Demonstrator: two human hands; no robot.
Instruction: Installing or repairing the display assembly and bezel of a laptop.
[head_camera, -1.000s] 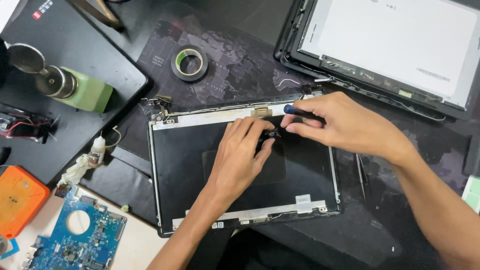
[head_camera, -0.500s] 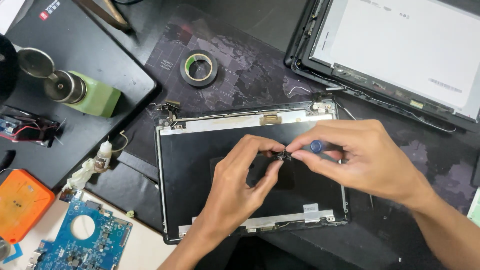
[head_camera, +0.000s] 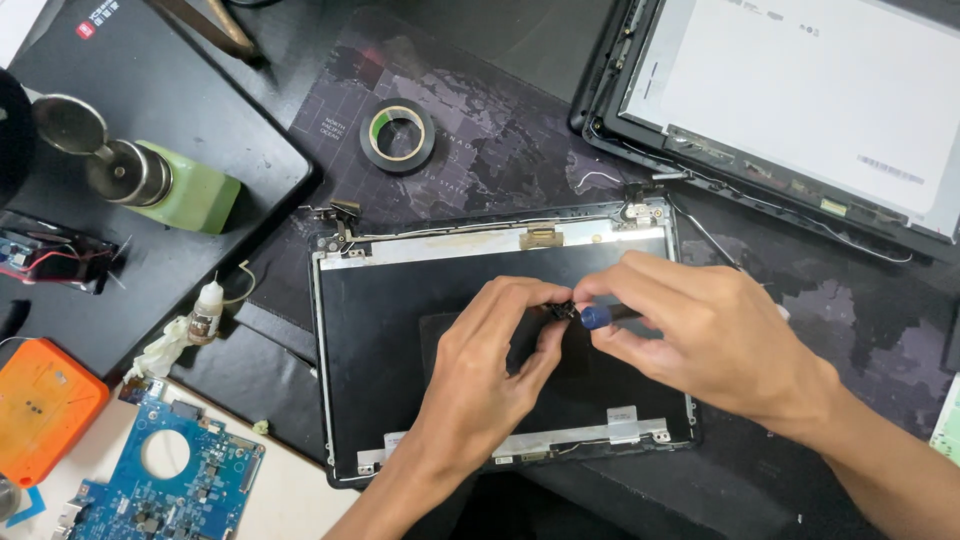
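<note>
1. Head view, nearest us: our left hand (head_camera: 480, 370) pinches a small dark part (head_camera: 556, 311) over the laptop lid shell (head_camera: 380, 380).
2. Our right hand (head_camera: 700, 335) grips a blue-tipped tool (head_camera: 596, 317) touching that part.
3. Farther off lie a tape roll (head_camera: 398, 134) and a screen panel (head_camera: 800, 100).

We see a dark counter (head_camera: 520, 60): laptop lid shell (head_camera: 400, 330) centre, tape roll (head_camera: 398, 134) behind it, screen panel (head_camera: 800, 100) back-right corner, blue circuit board (head_camera: 165, 490) front-left.

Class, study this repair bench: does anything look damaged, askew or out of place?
Nothing looks spilled or broken. The laptop lid shell lies stripped, thin wires loose along its top edge, and the screen panel rests tilted at the mat's corner. Both hands pinch a small part.
</note>
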